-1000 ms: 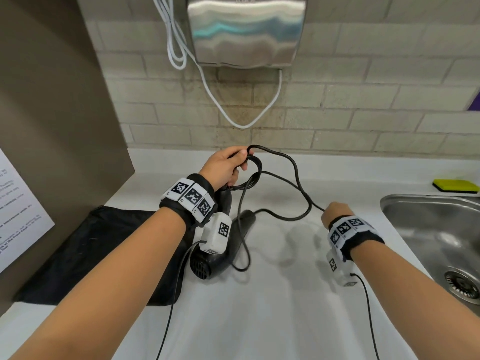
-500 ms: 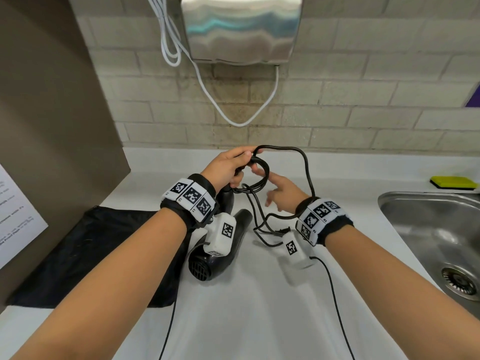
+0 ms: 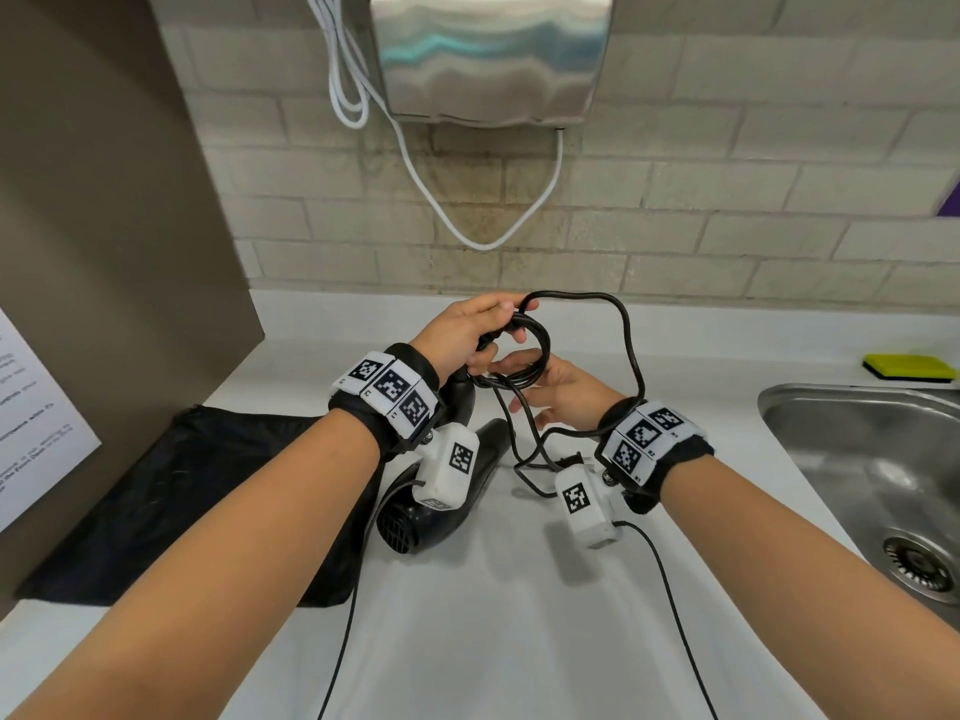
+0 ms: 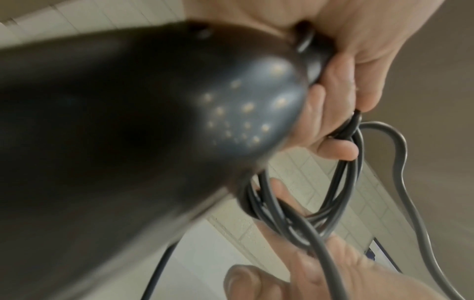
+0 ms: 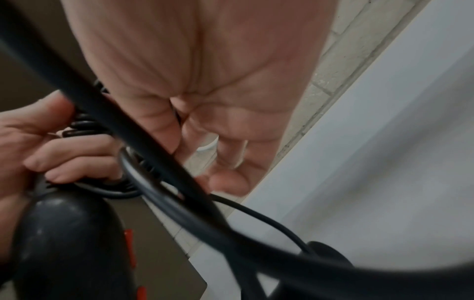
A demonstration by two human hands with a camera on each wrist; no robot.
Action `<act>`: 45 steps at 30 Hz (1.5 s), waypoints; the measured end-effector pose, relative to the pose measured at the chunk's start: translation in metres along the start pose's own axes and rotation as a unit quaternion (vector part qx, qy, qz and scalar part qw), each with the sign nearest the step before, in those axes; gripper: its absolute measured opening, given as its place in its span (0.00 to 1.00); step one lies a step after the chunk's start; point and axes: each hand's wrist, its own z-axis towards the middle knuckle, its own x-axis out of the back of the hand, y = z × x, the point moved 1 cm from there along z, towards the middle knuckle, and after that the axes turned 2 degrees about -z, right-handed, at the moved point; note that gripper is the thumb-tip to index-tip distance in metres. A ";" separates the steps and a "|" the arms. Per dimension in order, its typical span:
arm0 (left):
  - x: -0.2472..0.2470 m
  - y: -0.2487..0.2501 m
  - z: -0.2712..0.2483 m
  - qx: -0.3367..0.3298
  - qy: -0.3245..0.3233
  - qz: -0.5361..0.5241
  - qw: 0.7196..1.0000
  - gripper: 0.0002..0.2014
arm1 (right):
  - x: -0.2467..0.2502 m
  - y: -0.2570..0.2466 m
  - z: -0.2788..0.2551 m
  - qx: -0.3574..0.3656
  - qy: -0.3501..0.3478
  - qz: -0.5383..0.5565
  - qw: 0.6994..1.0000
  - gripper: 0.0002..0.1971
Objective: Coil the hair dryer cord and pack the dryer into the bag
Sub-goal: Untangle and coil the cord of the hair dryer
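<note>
My left hand grips the small coil of black cord where the cord leaves the hair dryer's handle. The black hair dryer hangs below that wrist, its rear grille toward me and low over the counter. My right hand reaches in from the right with straight fingers slipped into the coil. One wide loose loop arches behind and drops over my right wrist. The left wrist view shows the dryer, my left fingers curled on the cord, and my right hand below. The black bag lies flat on the left.
A steel sink is set into the white counter on the right, with a yellow sponge behind it. A metal hand dryer and its white cable hang on the brick wall. A brown panel stands left.
My right hand came in from the right with a length of cord, added it to the coil in my left hand, and now has its fingers inside the loops.
</note>
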 end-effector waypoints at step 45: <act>-0.002 0.003 -0.002 0.014 -0.002 -0.010 1.000 0.14 | 0.025 0.007 0.004 0.058 0.221 -0.229 0.946 0.12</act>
